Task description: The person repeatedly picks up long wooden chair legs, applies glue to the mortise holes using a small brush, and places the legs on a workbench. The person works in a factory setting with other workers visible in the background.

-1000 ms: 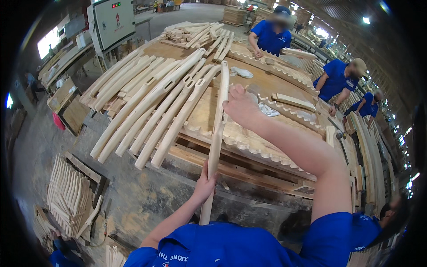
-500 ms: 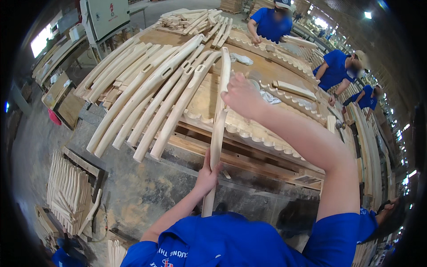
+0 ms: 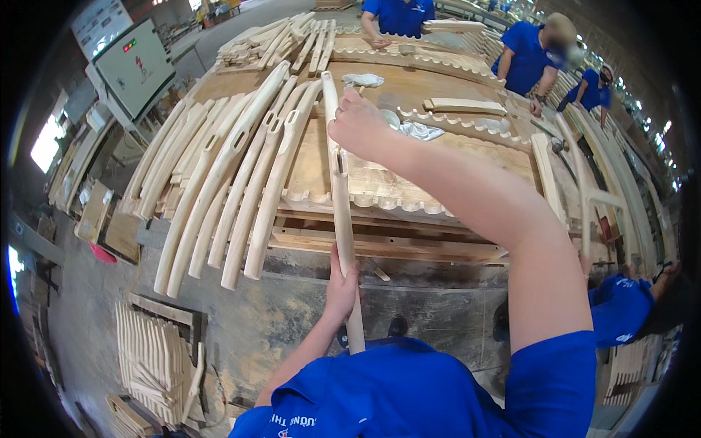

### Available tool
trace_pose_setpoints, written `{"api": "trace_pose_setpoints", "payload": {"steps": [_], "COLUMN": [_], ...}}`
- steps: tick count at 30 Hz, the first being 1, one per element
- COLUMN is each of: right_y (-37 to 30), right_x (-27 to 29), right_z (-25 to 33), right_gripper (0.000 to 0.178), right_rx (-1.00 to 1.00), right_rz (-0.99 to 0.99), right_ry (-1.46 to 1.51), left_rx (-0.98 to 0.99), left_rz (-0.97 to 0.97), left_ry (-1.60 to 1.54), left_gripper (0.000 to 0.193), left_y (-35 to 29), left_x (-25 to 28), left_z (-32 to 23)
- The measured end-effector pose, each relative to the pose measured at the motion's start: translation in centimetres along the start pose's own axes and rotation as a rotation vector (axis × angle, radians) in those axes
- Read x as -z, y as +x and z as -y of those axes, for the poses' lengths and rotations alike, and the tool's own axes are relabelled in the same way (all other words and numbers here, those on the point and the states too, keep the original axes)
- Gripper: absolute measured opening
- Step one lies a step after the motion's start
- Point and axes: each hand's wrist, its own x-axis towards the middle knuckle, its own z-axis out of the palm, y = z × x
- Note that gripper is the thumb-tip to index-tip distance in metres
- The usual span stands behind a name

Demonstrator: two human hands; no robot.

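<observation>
A long, pale wooden chair-leg-like piece (image 3: 342, 212) slants up from my body across the bench edge, with a narrow slot in its upper part. My left hand (image 3: 342, 288) is wrapped round its lower length. Close above the slot, my right hand (image 3: 358, 125) is closed in a pinch beside the piece's upper end. A thin tip seems to show under its fingers at the slot, but what it holds is too small to make out. Left of the piece, several similar slotted wooden pieces (image 3: 281, 175) lie side by side, overhanging the bench.
White cloths (image 3: 364, 79) and a loose wooden bar (image 3: 466, 106) lie on the bench (image 3: 307, 164), among scalloped wooden strips (image 3: 409, 205). Co-workers in blue (image 3: 527, 58) stand at the far and right sides. Stacked wood (image 3: 153, 358) sits on the floor at left.
My view has swung, so the bench appears shifted left. The slot in the held piece now shows below my right hand. My left hand keeps its grip.
</observation>
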Motion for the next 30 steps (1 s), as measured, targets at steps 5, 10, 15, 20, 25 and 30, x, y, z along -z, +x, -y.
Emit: {"api": "trace_pose_setpoints", "payload": {"steps": [5, 10, 15, 20, 25, 30], "right_y": [-1.8, -4.7, -5.8, -8.8, -10.1, -10.5], "right_x": [-1.2, -0.4, -0.7, -7.2, -10.9, -11.0], "right_z": [0.5, -0.1, -3.5, -2.4, 1.8, 3.8], "right_gripper": [0.006, 0.003, 0.005, 0.008, 0.009, 0.009], "right_rx": [0.235, 0.345, 0.035, -0.512, -0.714, -0.554], "right_rz": [-0.159, -0.261, -0.442, -0.356, -0.388, -0.521], "right_ry": [-0.140, -0.011, 0.091, 0.615, 0.761, 0.771], "left_rx": [-0.048, -0.035, 0.014, 0.060, 0.079, 0.062], "left_rz": [-0.003, -0.016, 0.040, 0.078, 0.093, 0.084], "left_ry": [-0.021, -0.043, -0.070, -0.142, -0.184, -0.168], "left_gripper": [0.070, 0.069, 0.069, 0.069, 0.068, 0.064], "left_y": [0.4, 0.7, 0.3, 0.2, 0.5, 0.4], "left_x": [0.3, 0.8, 1.2, 1.3, 1.4, 1.7], "left_z": [1.0, 1.9, 1.2, 0.6, 0.9, 1.2]}}
